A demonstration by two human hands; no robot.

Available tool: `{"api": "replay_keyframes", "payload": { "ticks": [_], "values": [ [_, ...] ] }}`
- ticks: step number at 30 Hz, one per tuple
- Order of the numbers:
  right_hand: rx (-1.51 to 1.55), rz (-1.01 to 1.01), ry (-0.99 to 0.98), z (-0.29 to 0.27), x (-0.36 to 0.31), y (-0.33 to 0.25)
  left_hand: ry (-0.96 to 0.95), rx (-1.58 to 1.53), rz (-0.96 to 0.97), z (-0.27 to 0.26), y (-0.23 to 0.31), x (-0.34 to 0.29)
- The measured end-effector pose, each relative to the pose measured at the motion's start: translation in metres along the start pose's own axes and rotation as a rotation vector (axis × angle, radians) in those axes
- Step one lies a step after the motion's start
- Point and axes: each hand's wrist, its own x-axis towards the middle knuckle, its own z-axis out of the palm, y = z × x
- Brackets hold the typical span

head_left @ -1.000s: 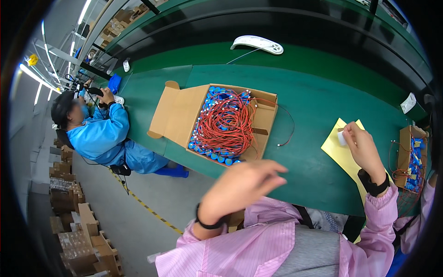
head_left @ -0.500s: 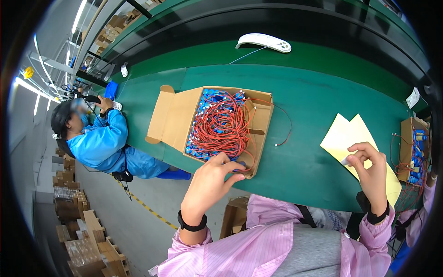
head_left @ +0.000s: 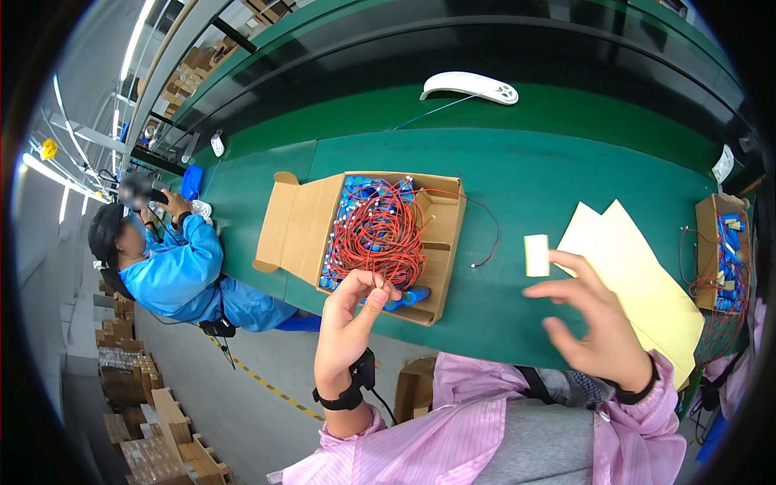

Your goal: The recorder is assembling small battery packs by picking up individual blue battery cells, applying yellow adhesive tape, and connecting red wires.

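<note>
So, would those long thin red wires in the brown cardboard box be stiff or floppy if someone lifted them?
Probably floppy: the long thin red wires curl into loose loops. They'd likely snag on each other, because they're piled in a criss-crossing heap. Each looks thin, so one alone is probably light.

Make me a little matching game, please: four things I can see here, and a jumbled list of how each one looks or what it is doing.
Things:
1. Left hand
2. Right hand
3. Paper
4. Curved object

Descriptions:
A. White, with a thin cable
B. Fingers spread, beside a small pale card
C. Yellow, lying to the right of the open cardboard box
D. Thumb and finger pinched at the red wires

Right pairs: 1-D; 2-B; 3-C; 4-A
</note>
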Motion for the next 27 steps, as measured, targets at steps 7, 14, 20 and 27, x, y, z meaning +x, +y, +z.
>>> {"api": "replay_keyframes", "payload": {
  "ticks": [7, 14, 20, 27],
  "values": [
    [-0.230, -0.243, -0.003, 0.081, 0.047, 0.002, -0.009, -0.227, 0.017, 0.000, 0.003, -0.001],
    [-0.202, -0.308, -0.009, 0.107, 0.061, 0.004, 0.067, -0.306, 0.014, -0.007, -0.007, -0.005],
    [0.177, -0.084, 0.238, 0.036, 0.048, -0.003, 0.653, 0.336, 0.211, 0.016, 0.030, -0.011],
    [0.121, -0.111, 0.245, 0.006, 0.022, -0.025, -0.484, -0.161, 0.064, 0.089, 0.040, -0.002]
  ]
}}
